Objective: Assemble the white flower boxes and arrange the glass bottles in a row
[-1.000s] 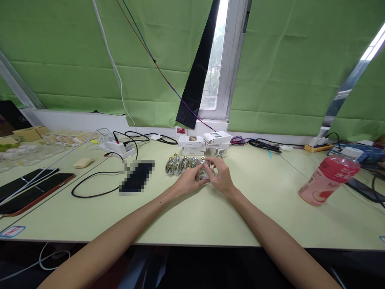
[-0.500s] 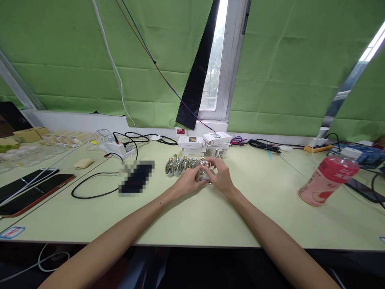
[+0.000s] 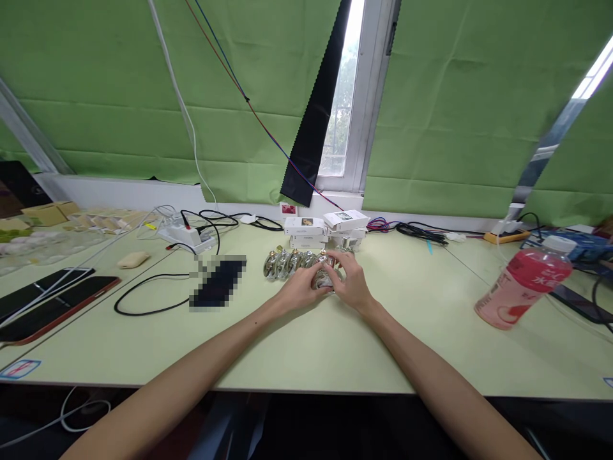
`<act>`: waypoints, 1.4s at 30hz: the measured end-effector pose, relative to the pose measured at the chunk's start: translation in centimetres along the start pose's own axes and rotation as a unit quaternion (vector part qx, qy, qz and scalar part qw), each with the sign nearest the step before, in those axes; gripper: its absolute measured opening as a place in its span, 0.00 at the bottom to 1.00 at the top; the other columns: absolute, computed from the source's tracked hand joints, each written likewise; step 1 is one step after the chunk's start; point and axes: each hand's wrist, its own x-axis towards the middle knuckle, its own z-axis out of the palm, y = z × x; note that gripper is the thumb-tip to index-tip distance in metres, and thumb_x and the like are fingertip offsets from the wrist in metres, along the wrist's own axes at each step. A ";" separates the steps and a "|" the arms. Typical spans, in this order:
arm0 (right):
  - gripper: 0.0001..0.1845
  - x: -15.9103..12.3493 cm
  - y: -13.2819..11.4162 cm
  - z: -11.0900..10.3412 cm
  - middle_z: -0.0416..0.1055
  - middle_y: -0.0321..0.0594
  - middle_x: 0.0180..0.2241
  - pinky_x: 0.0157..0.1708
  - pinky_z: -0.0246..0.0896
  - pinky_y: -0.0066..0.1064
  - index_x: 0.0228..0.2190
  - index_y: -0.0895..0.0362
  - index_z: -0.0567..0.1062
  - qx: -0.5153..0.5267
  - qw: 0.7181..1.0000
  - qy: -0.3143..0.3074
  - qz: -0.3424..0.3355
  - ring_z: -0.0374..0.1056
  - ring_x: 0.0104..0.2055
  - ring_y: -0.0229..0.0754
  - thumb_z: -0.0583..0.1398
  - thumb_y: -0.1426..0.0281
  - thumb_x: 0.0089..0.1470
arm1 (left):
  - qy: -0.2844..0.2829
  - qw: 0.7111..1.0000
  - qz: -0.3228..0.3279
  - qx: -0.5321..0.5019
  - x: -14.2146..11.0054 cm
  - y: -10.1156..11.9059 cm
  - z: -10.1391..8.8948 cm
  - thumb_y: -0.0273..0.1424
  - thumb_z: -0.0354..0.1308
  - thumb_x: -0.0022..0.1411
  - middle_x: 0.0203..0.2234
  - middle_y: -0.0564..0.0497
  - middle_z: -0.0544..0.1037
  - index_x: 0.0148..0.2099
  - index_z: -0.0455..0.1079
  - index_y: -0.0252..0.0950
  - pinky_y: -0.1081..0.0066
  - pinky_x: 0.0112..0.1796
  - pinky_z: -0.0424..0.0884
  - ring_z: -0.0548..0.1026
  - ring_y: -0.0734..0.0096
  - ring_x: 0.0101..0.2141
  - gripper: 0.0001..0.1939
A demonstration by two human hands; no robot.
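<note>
On the pale table, my left hand [image 3: 301,286] curls against the left side of a small round, shiny glass bottle [image 3: 322,277] with a gold-coloured neck. From the right, my right hand [image 3: 352,281] closes on the same bottle, its thumb near the left fingertips. Parts of the bottle are hidden behind my fingers. Several similar shiny bottles [image 3: 282,263] stand in a tight row just left of it. Behind the row lie stacked white boxes [image 3: 306,226] with small printed pictures.
A pink drink bottle [image 3: 522,281] stands at the right. On the left are a pixelated dark rectangle [image 3: 219,281], a cream-coloured small case [image 3: 133,259], phones [image 3: 62,306] and a white power strip [image 3: 186,236]. Black cables [image 3: 416,230] run along the back edge.
Nearly nothing differs. Both hands stay on the small glass bottle in the same place, and the view shifts only very slightly.
</note>
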 end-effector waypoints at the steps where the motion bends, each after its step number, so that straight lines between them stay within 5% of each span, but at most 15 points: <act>1: 0.15 0.0 0.0 0.0 0.76 0.44 0.42 0.41 0.67 0.41 0.51 0.53 0.72 0.001 1.000 0.000 0.000 0.69 0.43 0.48 0.57 0.69 0.63 | 0.001 1.000 0.001 0.000 0.0 0.0 0.0 0.39 0.62 0.58 0.21 0.58 0.69 0.46 0.71 0.37 0.72 0.25 0.55 0.65 0.72 0.23 0.17; 19: 0.14 0.0 0.6 0.2 0.74 0.41 0.37 0.41 0.66 0.39 0.47 0.54 0.72 0.013 0.999 0.003 0.035 0.67 0.40 0.46 0.63 0.65 0.59 | -0.002 1.000 0.002 -0.003 0.1 -0.2 0.1 0.40 0.62 0.59 0.19 0.60 0.65 0.40 0.68 0.39 0.72 0.25 0.53 0.63 0.72 0.22 0.13; 26: 0.26 0.0 -0.3 -0.1 0.74 0.43 0.40 0.43 0.68 0.40 0.56 0.53 0.68 0.019 0.998 0.014 0.051 0.69 0.41 0.47 0.65 0.62 0.58 | -0.004 1.000 0.005 -0.018 0.0 0.2 -0.1 0.38 0.61 0.59 0.20 0.59 0.68 0.46 0.71 0.38 0.72 0.26 0.55 0.65 0.72 0.22 0.14; 42: 0.12 0.0 0.4 0.3 0.77 0.43 0.38 0.39 0.68 0.40 0.48 0.53 0.75 0.013 1.000 0.013 0.009 0.69 0.41 0.48 0.59 0.67 0.62 | -0.001 1.000 0.002 -0.003 0.0 -0.2 0.1 0.40 0.62 0.58 0.20 0.59 0.68 0.47 0.69 0.38 0.72 0.26 0.55 0.65 0.72 0.22 0.17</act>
